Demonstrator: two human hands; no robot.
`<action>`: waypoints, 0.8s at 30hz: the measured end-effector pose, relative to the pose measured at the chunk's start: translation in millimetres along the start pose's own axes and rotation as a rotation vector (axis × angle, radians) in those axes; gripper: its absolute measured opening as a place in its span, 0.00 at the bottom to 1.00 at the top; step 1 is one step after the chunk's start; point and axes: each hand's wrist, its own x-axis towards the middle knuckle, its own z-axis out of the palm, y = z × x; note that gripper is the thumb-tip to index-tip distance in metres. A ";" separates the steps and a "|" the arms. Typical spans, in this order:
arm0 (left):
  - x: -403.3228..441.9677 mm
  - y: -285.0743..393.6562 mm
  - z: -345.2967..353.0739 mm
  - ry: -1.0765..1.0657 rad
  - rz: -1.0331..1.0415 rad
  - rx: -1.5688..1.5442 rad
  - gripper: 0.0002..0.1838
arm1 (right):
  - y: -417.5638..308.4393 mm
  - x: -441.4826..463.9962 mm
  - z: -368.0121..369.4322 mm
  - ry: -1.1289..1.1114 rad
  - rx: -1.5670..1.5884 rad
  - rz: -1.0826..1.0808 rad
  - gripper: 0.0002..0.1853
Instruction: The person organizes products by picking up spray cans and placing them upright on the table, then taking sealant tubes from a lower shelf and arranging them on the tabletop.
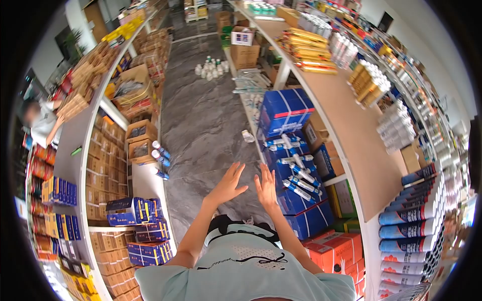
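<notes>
In the aisle between two long shelves, your hands are raised over the grey floor, both bare and holding nothing. Your left hand has its fingers loosely extended forward and to the right, thumb out towards the other hand. Your right hand is just beside it, fingers extended forward and slightly apart; the two do not touch.

The nearest things are the blue-and-white tubes, lying in a loose heap on the blue boxes to your right. Your right hand is clearly the nearer, with your left on its far side from them. The closest tubes slant, long axis running from an end near your right hand away to the right and back towards you; those farther up the heap lie at mixed angles, some crossing.

Ahead, a small white item rests on the floor, beyond your fingertips. Blue cans stand at the left shelf's edge, well apart from your left hand.
</notes>
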 end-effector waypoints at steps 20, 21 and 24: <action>-172.7 -167.8 -197.9 0.345 -0.388 0.029 0.38 | -175.0 88.3 260.6 -0.246 0.059 -0.065 0.30; -174.8 -175.4 -197.8 0.363 -0.427 0.005 0.38 | -176.9 95.8 268.1 -0.267 0.073 -0.081 0.30; -185.3 -195.0 -205.9 0.404 -0.493 -0.006 0.38 | -185.8 113.0 296.2 -0.342 0.093 -0.075 0.29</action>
